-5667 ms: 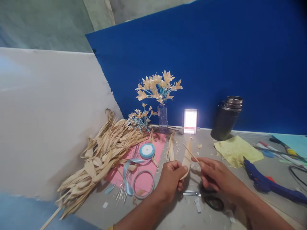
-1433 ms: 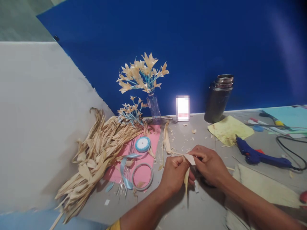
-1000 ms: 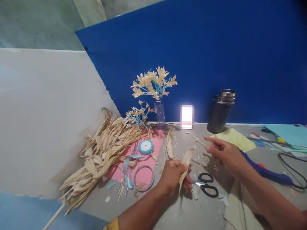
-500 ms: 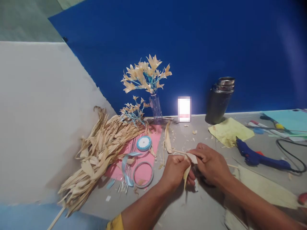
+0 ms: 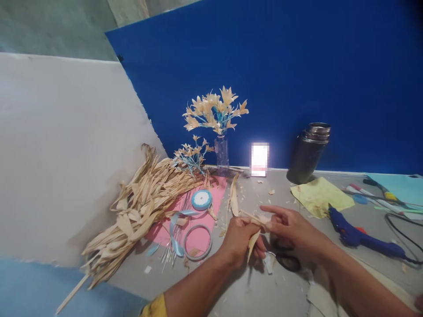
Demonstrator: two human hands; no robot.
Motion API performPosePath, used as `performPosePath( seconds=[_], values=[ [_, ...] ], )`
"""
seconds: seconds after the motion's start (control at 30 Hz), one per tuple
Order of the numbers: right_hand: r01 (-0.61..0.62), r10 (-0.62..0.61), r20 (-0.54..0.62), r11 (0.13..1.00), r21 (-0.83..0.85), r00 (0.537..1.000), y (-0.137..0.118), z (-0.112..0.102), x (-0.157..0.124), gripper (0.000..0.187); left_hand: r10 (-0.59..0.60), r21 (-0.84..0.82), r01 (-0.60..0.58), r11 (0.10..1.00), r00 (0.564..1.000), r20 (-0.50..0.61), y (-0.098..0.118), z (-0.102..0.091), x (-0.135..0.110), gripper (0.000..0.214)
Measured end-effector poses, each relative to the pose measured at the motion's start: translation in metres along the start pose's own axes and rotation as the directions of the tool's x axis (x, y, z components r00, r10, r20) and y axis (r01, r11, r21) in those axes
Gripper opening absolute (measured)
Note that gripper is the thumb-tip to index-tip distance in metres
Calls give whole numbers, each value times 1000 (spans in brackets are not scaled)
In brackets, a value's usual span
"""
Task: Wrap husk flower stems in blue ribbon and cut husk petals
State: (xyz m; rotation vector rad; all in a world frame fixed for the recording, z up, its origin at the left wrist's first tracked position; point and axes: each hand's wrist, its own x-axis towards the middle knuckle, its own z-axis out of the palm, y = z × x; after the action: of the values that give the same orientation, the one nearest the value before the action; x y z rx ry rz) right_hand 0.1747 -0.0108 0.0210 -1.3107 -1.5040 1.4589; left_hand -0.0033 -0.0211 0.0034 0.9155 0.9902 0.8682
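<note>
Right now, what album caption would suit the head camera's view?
Left hand gripping a pale strip, right hand close beside a thin stick, dried leaves and flowers nearby.

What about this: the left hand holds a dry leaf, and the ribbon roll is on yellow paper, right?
Almost: the ribbon roll is on pink paper, not yellow, as the head view shows. The left hand does hold a dry leaf.

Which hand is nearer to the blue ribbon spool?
Left. The left hand is apart from the blue ribbon spool, to its right and closer to the camera; the right hand is farther off, to the right of the left hand.
</note>
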Motion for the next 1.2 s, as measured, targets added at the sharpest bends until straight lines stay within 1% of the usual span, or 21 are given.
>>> performPosePath(
  seconds=[0.07, 0.13, 0.27, 0.33, 0.4, 0.47, 0.53, 0.57, 0.63, 0.67, 0.73, 0.8, 0.83, 0.9, 0.93, 0.97, 1.0, 1.03, 1.1, 1.17, 1.2],
  values=[
    [37, -37, -8, 998, -56, 999, 0, 14, -1, 73, 5, 40, -5, 999, 1000, 5, 1, 1, -1, 25],
    [64, -67, -28, 994, -94, 997, -1, 18, -3, 68, 5, 42, -4, 999, 1000, -5, 2, 0, -1, 26],
    [33, -33, 116, 999, 7, 993, -3, 10, -6, 76, -32, -105, 26, 994, 998, -58, 7, -8, 1, 22],
    [8, -10, 105, 1000, 15, 994, -4, 7, -6, 83, -42, -157, 33, 987, 998, -54, 9, -9, 1, 24],
    [4, -4, 52, 1000, -3, 999, -4, 7, -4, 84, -23, -139, 19, 990, 999, -28, 9, -9, 0, 22],
    [21, -20, 57, 1000, -21, 998, -2, 9, -2, 75, -16, -71, 16, 997, 1000, 7, 7, -6, -2, 19],
    [77, -71, 77, 994, -73, 994, 1, 12, -1, 53, -33, 1, 33, 999, 999, 25, 5, -3, -5, 20],
    [122, -115, 62, 983, -138, 991, 3, 14, -1, 41, -42, 34, 41, 999, 999, 27, 4, -2, -7, 21],
    [201, -223, -20, 912, -357, 975, 7, 20, -3, 33, -50, 95, 47, 994, 999, 21, 1, 0, -9, 22],
    [208, -281, -77, 844, -494, 956, 10, 23, -4, 34, -50, 123, 48, 991, 999, 17, 0, 1, -9, 22],
    [150, -376, -155, 666, -731, 914, 13, 28, -7, 32, -52, 159, 50, 986, 999, 10, -2, 3, -9, 23],
    [72, -420, -175, 509, -858, 891, 14, 25, -7, 30, -62, 157, 61, 986, 998, -1, -4, 4, -9, 24],
    [32, -430, -187, 453, -891, 883, 14, 20, -5, 29, -74, 149, 74, 986, 997, -5, -5, 4, -9, 25],
    [-70, -446, -258, 395, -916, 857, 12, 3, 1, 29, -116, 136, 114, 984, 993, 12, -6, 5, -9, 27],
    [-152, -454, -337, 397, -905, 824, 11, -7, 5, 31, -136, 131, 131, 983, 990, 30, -6, 4, -10, 27],
    [-212, -460, -418, 435, -875, 784, 11, -16, 9, 32, -145, 125, 138, 982, 988, 49, -5, 4, -10, 29],
    [-207, -477, -459, 491, -846, 749, 11, -24, 12, 31, -140, 113, 132, 985, 988, 64, -4, 4, -11, 31],
    [-143, -493, -441, 531, -835, 750, 11, -30, 16, 32, -121, 95, 114, 989, 990, 70, -2, 3, -11, 33],
    [-23, -478, -363, 579, -815, 800, 14, -34, 21, 35, -53, 60, 50, 997, 997, 55, 4, 1, -10, 38],
    [33, -465, -323, 609, -793, 825, 16, -33, 22, 37, 15, 72, -17, 997, 1000, 27, 10, 0, -10, 40],
    [39, -469, -331, 621, -783, 819, 16, -32, 22, 37, 47, 105, -47, 993, 999, 8, 13, 0, -10, 38]
  ],
)
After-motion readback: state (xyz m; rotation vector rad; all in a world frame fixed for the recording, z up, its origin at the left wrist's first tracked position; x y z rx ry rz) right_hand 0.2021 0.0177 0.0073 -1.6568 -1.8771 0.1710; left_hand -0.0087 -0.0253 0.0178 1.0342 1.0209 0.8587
